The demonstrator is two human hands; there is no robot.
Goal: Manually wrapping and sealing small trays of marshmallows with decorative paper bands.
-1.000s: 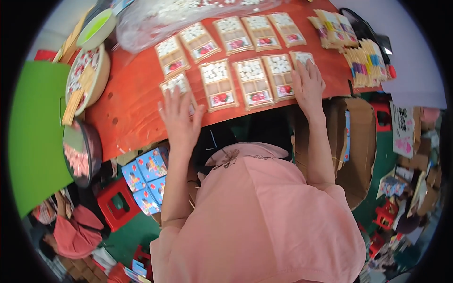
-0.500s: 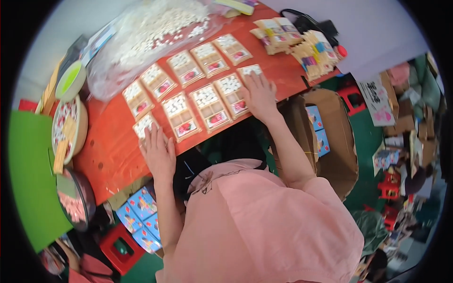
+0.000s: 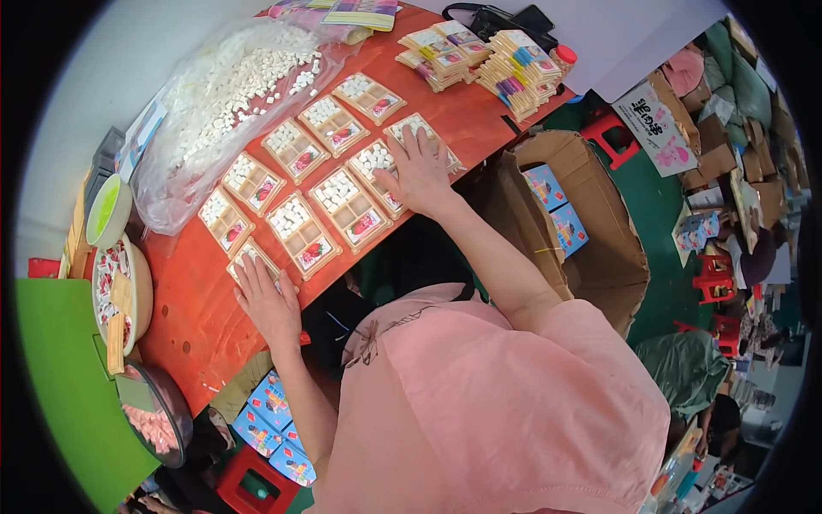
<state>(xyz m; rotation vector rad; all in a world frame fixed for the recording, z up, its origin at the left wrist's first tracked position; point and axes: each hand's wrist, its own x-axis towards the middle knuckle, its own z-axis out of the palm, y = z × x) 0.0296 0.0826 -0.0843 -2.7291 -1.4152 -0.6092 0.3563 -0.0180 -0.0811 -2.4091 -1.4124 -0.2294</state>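
I monitor one head-worn fisheye view, facing down past the pink shirt [image 3: 497, 403]. It frames the left hand [image 3: 271, 301], right hand [image 3: 418, 178] and red table [image 3: 190, 295] at close range

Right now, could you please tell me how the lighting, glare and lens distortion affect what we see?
Head view: the compartment trays, left hand and right hand look fairly sharp under fairly even light; head view: the plastic bag shows pale sheen; head view: black borders the fisheye circle, and clutter near the right rim is small and indistinct.
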